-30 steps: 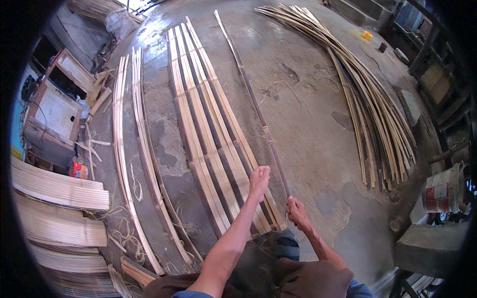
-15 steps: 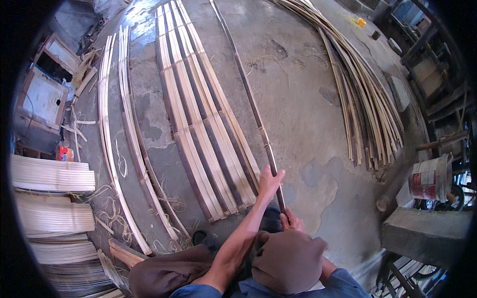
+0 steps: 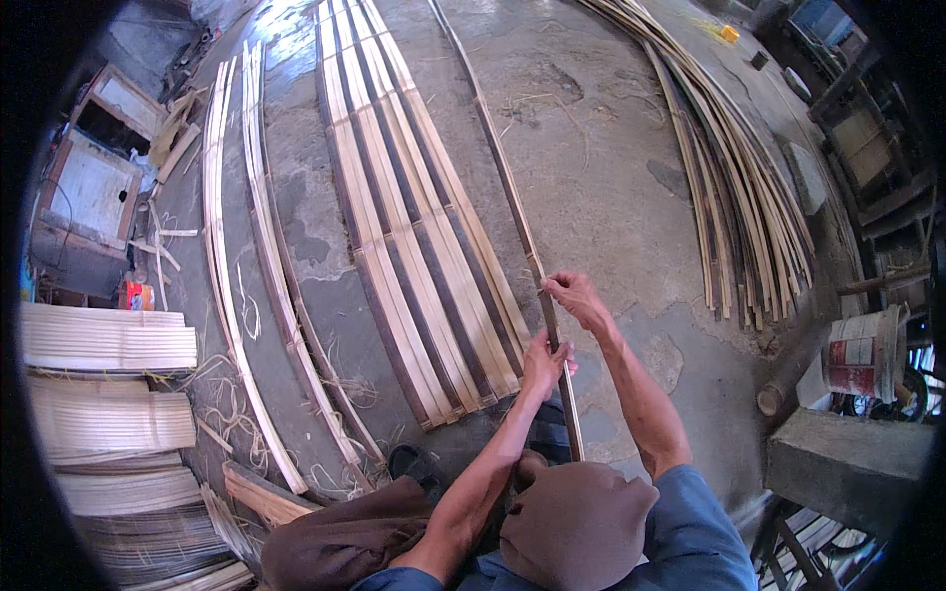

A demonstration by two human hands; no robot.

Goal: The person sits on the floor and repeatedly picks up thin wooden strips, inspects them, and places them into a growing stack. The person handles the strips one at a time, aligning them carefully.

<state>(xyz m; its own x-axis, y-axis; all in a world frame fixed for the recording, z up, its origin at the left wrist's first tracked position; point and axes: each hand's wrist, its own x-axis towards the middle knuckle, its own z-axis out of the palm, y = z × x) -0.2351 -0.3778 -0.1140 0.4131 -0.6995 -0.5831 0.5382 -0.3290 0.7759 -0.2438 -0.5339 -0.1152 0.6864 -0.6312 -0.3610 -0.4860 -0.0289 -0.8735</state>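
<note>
One long strip runs from the far end of the floor back toward the person's lap, slanting slightly rightward as it nears. It is thin and narrow, dark brown on most of its visible face, with a paler edge and light joints along its length. The left hand is closed around it near its close end, thumb over the top. Just above, the right hand has its fingertips drawn narrowly together at the strip's edge, by a joint; whether they grip it, I cannot tell.

Left of the strip lies one panel of four pale bands, with dark stripes between them. Beyond it are two slim bundles of pale strips, a lone dark strip beside the nearer one. Right of the hands, well apart, one heap of many strips fans out, too overlapped to count.

Farther out, at least three stacks of pale slats sit at lower left, with one orange-red tin and two framed boards above them. At the right are one white-and-red bucket and one concrete block; one yellow cup sits at the far upper right.
</note>
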